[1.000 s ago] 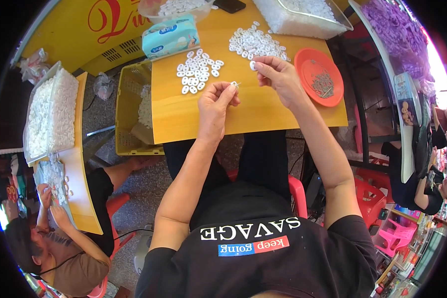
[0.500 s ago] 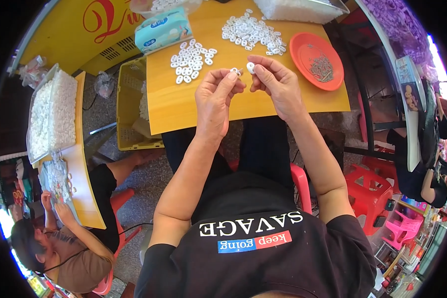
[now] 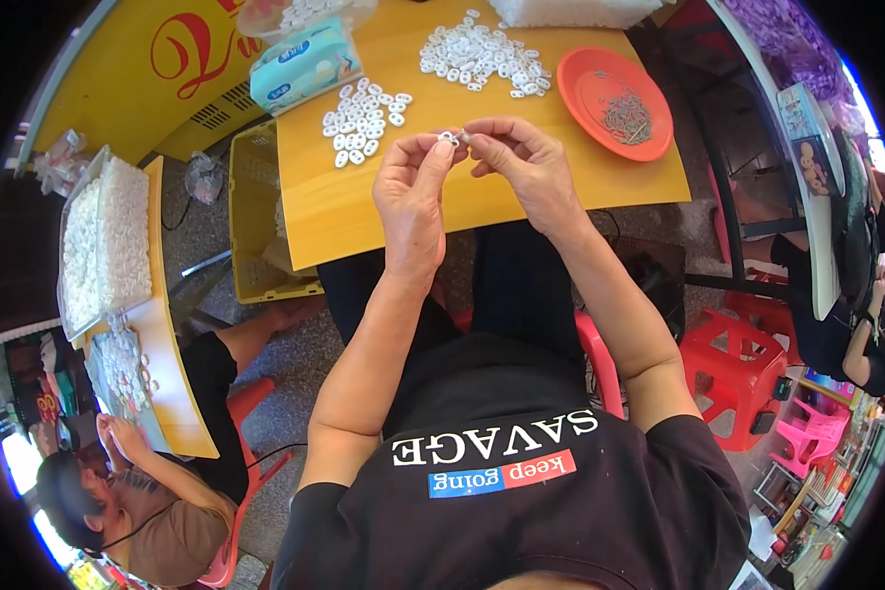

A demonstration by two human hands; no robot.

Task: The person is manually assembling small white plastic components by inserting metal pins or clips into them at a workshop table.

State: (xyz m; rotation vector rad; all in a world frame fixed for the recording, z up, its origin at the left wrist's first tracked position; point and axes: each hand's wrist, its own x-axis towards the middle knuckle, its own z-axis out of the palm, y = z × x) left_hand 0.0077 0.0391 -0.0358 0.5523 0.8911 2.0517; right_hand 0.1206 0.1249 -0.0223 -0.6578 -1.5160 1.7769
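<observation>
Over the near part of the yellow table, my left hand (image 3: 413,192) pinches a small white oval piece with holes (image 3: 447,138) between thumb and forefinger. My right hand (image 3: 529,172) is closed in a pinch right beside it, fingertips almost meeting the left ones. What the right fingertips hold is mostly hidden; only a small pale bit shows. Beyond my left hand lies a loose pile of white two-holed oval pieces (image 3: 362,123). A larger pile of the same pieces (image 3: 484,59) lies farther back. To the right, a red plate (image 3: 578,113) holds thin metal pins (image 3: 627,118).
A teal tissue pack (image 3: 305,67) and a tub of white pieces (image 3: 310,15) stand at the back left. A clear bin (image 3: 580,12) is at the far edge. Left of the table are a yellow crate (image 3: 256,216) and a seated co-worker (image 3: 157,511) at another table.
My right hand has moved left, bringing its fingertips up to the piece in my left hand. The white piece it held now barely shows. The co-worker's hands have come together.
</observation>
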